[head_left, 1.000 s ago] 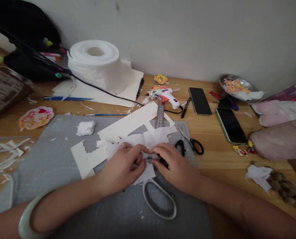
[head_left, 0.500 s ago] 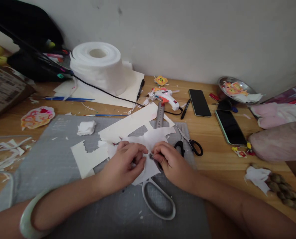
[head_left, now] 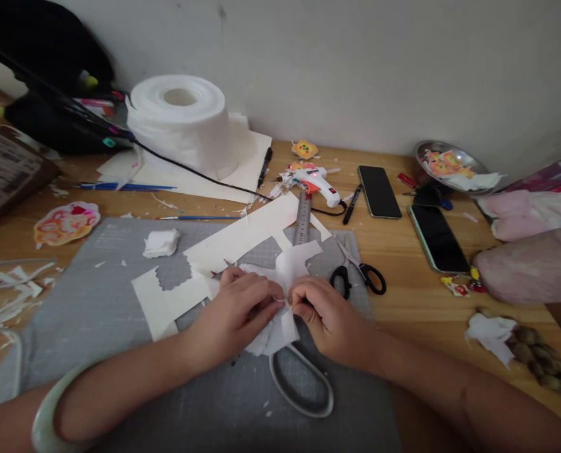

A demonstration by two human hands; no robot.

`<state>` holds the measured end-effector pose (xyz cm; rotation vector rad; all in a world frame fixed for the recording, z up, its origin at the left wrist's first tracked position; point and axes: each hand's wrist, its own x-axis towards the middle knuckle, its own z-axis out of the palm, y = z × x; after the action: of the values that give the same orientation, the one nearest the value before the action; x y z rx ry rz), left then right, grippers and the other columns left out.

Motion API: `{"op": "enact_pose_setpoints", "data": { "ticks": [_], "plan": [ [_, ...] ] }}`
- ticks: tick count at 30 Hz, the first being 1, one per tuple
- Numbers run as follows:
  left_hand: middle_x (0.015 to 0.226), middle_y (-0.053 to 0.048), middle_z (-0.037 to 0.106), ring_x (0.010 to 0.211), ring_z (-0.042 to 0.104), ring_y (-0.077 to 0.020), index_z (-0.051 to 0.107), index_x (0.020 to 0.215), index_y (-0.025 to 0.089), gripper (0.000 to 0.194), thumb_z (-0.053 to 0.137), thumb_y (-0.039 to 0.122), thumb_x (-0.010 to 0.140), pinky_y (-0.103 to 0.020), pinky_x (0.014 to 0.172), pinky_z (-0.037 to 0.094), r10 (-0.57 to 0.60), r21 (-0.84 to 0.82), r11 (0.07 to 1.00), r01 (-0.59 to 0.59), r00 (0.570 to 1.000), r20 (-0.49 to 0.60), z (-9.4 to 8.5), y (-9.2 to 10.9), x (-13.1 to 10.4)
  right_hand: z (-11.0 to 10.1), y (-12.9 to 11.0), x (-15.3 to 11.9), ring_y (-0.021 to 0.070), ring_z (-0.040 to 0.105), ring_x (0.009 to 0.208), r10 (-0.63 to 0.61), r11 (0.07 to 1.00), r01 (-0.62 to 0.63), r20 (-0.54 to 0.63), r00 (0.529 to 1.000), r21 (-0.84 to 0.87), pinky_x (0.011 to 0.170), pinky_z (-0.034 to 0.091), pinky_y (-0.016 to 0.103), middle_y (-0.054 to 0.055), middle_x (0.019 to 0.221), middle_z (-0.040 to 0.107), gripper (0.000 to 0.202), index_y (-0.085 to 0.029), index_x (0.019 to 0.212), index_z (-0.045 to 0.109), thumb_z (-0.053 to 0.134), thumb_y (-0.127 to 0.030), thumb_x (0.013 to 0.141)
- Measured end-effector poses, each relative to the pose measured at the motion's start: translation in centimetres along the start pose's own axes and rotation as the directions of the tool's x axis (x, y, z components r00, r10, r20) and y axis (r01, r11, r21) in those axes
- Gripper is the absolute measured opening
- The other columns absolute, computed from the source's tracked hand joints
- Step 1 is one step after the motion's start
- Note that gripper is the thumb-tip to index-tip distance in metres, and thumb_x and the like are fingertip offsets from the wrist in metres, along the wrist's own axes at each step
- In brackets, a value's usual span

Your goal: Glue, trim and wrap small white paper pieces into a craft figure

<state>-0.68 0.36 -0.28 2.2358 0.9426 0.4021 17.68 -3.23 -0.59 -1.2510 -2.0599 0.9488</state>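
Thin white paper lies crumpled between my two hands over the grey mat. My left hand has its fingers closed in a pinch on the paper's left part. Facing it, my right hand pinches the paper from the right, fingertips close to the left ones. Under the paper, the grey-handled scissors show only their loop. Cut cream card lies behind and left of my hands, and a steel ruler lies just beyond the paper.
Black-handled scissors lie open right of my hands. Farther back are a white glue gun, a big white roll and two phones. A folded white pad rests on the mat. A metal bowl stands back right.
My fingertips have come closer together, and the white paper between them is more gathered, its lower part drawn in. The dark gap near my right fingertips no longer shows. The view has shifted slightly.
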Motion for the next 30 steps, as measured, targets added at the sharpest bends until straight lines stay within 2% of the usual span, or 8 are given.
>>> {"op": "enact_pose_setpoints", "data": {
  "ticks": [5, 10, 14, 17, 22, 25, 28, 30],
  "plan": [
    [0.072, 0.001, 0.056, 0.071, 0.049, -0.0144, 0.051, 0.081, 0.019, 0.009, 0.044, 0.021, 0.084, -0.032, 0.076, 0.028, 0.038, -0.016, 0.999, -0.038, 0.998, -0.045, -0.33, 0.13, -0.12, 0.37, 0.2, 0.03, 0.0143, 0.047, 0.073, 0.189, 0.981, -0.192, -0.144, 0.971, -0.005, 0.068, 0.039, 0.027, 0.001, 0.073, 0.048, 0.015, -0.019, 0.074, 0.042, 0.038, -0.005, 0.079],
    [0.081, -0.002, 0.058, 0.081, 0.049, -0.0173, 0.056, 0.082, 0.021, 0.009, 0.047, 0.021, 0.083, -0.033, 0.076, 0.032, 0.089, 0.008, 0.996, -0.089, 0.994, -0.067, -0.31, 0.05, -0.32, 0.0, -0.01, -0.01, 0.0154, 0.05, 0.084, 0.038, 0.996, -0.023, -0.175, 0.984, 0.09, 0.078, 0.04, 0.03, 0.004, 0.086, 0.053, 0.003, -0.019, 0.085, 0.048, 0.047, -0.02, 0.082],
    [0.09, -0.004, 0.057, 0.089, 0.05, -0.0163, 0.054, 0.086, 0.02, 0.012, 0.043, 0.014, 0.083, -0.029, 0.079, 0.037, 0.162, -0.143, 0.976, -0.165, 0.986, -0.031, -0.12, -0.04, -0.42, -0.29, -0.14, -0.07, 0.0175, 0.048, 0.101, -0.059, 0.993, 0.068, -0.102, 0.993, 0.096, 0.089, 0.037, 0.034, 0.007, 0.101, 0.054, 0.017, -0.02, 0.096, 0.05, 0.05, -0.017, 0.08],
    [0.085, -0.004, 0.056, 0.086, 0.051, -0.0145, 0.051, 0.084, 0.019, 0.014, 0.041, 0.009, 0.083, -0.026, 0.077, 0.039, 0.153, -0.24, 0.958, -0.16, 0.987, -0.045, -0.2, 0.05, -0.41, -0.31, -0.2, -0.03, 0.0174, 0.048, 0.101, -0.099, 0.991, 0.106, -0.087, 0.991, 0.079, 0.089, 0.037, 0.033, 0.007, 0.103, 0.054, 0.027, -0.02, 0.099, 0.049, 0.055, -0.012, 0.074],
    [0.088, -0.005, 0.055, 0.084, 0.052, -0.016, 0.048, 0.087, 0.018, 0.012, 0.039, 0.013, 0.08, -0.027, 0.076, 0.042, 0.15, -0.318, 0.94, -0.124, 0.987, 0.061, -0.41, 0.2, -0.45, -0.27, -0.16, 0.11, 0.0164, 0.049, 0.09, -0.094, 0.995, 0.093, -0.036, 0.995, -0.033, 0.083, 0.038, 0.032, 0.004, 0.089, 0.055, 0.007, -0.019, 0.08, 0.052, 0.056, -0.016, 0.076],
    [0.089, -0.004, 0.054, 0.082, 0.052, -0.0158, 0.044, 0.093, 0.019, 0.012, 0.038, 0.022, 0.083, -0.027, 0.074, 0.042, 0.085, -0.358, 0.932, -0.051, 0.993, 0.081, -0.24, 0.21, -0.53, -0.26, -0.2, 0.14, 0.016, 0.049, 0.087, -0.07, 0.996, 0.07, -0.002, 0.998, -0.057, 0.08, 0.038, 0.032, 0.004, 0.087, 0.055, 0.003, -0.018, 0.078, 0.05, 0.052, -0.016, 0.079],
    [0.088, -0.003, 0.053, 0.079, 0.051, -0.0157, 0.043, 0.092, 0.019, 0.018, 0.051, 0.029, 0.078, -0.026, 0.07, 0.042, 0.02, -0.308, 0.951, 0.008, 0.996, 0.086, 0.09, 0.37, -0.45, -0.2, -0.27, 0.15, 0.0163, 0.048, 0.086, -0.054, 0.998, 0.054, -0.009, 0.999, -0.03, 0.079, 0.037, 0.032, 0.005, 0.086, 0.054, 0.005, -0.018, 0.078, 0.047, 0.047, -0.014, 0.082],
    [0.086, -0.002, 0.053, 0.079, 0.05, -0.0154, 0.044, 0.088, 0.019, 0.016, 0.054, 0.024, 0.076, -0.026, 0.07, 0.041, 0.013, -0.223, 0.975, 0.007, 0.996, 0.087, 0.25, 0.56, -0.3, -0.11, -0.24, 0.13, 0.0164, 0.047, 0.085, -0.05, 0.999, 0.049, -0.019, 0.999, -0.012, 0.079, 0.037, 0.031, 0.005, 0.085, 0.053, 0.008, -0.018, 0.077, 0.044, 0.045, -0.012, 0.082]
  ]
}}
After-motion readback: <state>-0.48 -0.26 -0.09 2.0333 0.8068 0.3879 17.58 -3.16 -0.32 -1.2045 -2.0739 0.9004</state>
